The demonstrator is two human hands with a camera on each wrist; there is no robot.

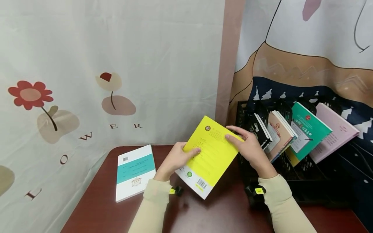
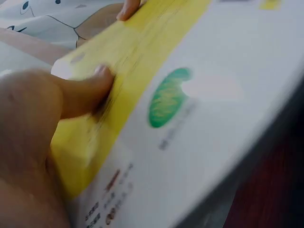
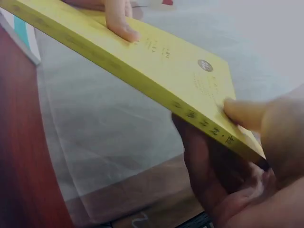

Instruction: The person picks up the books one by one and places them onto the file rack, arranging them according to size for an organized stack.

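Both hands hold a yellow book (image 1: pixel 214 145) tilted above the table, its white lower strip with a barcode and a green round mark facing up. The left hand (image 1: pixel 178 158) grips its left edge, the thumb lying on the cover. At the upper right corner the right hand (image 1: pixel 253 150) pinches the book, thumb on top and fingers underneath, as the right wrist view shows on the book's spine side (image 3: pixel 190 111). In the left wrist view the left thumb (image 2: pixel 88 92) presses on the yellow part. The left hand's other fingers are hidden beneath the book.
A white and teal book (image 1: pixel 135 173) lies on the dark red table (image 1: pixel 215 213) at the left. To the right, a black rack (image 1: pixel 291 184) holds leaning books: black ones (image 1: pixel 259 132), a tan one (image 1: pixel 279 132), a green one (image 1: pixel 310 129) and a pink one (image 1: pixel 335 132). Printed curtains hang behind.
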